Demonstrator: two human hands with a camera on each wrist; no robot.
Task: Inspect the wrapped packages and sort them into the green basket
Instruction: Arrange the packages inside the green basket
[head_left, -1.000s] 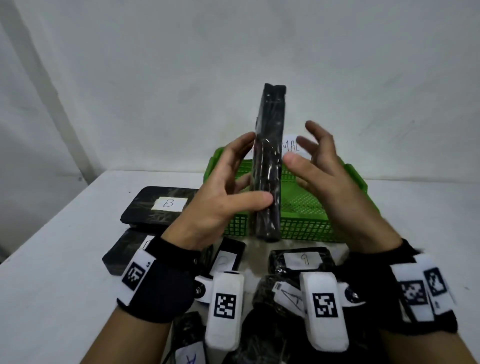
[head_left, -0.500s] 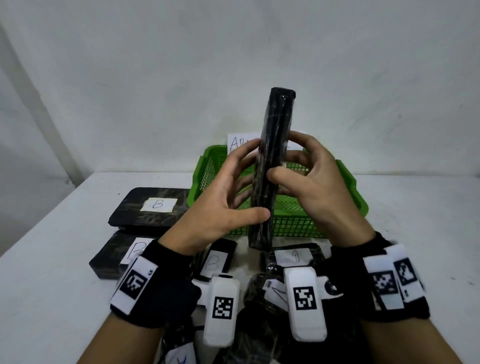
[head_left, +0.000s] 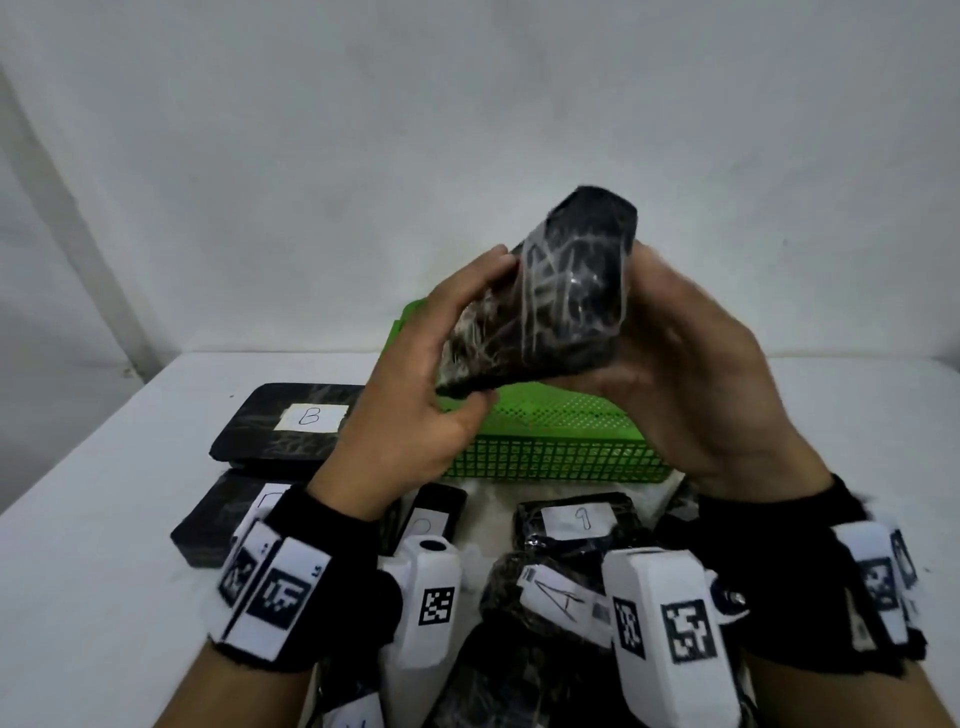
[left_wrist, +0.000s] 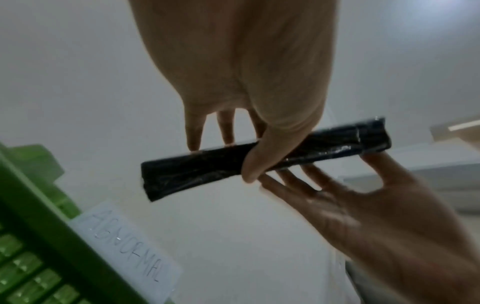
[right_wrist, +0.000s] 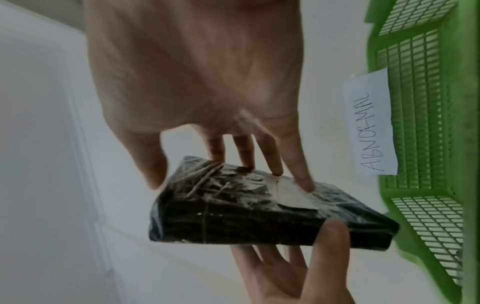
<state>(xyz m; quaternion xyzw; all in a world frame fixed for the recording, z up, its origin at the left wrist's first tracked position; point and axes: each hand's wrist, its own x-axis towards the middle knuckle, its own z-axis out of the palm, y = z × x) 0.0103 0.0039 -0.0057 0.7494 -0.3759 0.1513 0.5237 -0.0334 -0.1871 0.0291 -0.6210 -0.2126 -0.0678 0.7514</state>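
1. The left hand (head_left: 415, 415) grips the held package (head_left: 545, 301) at its lower end, thumb under the bottom corner and fingers curled up its left side.
2. The right hand (head_left: 691, 384) cups the same package from the right; the right wrist view shows its fingertips (right_wrist: 306, 185) pressing one broad face with the thumb at the near end.
3. The held package is a flat black block in clear film, tilted, its top leaning to the right, raised in the air above the green basket (head_left: 550, 452).
4. The green basket stands on the white desk (head_left: 104, 519) toward its far edge, under the hands; a paper label (right_wrist: 371, 123) reading "ABNORMAL" is fixed to its rim.
5. Left of the basket lies a black package marked "B" (head_left: 291, 421), with another black package (head_left: 218, 519) just in front of it.
6. Near the desk's front edge, between the wrists, lie more wrapped packages: one marked "9" (head_left: 576, 519) and one marked "A" (head_left: 550, 597).
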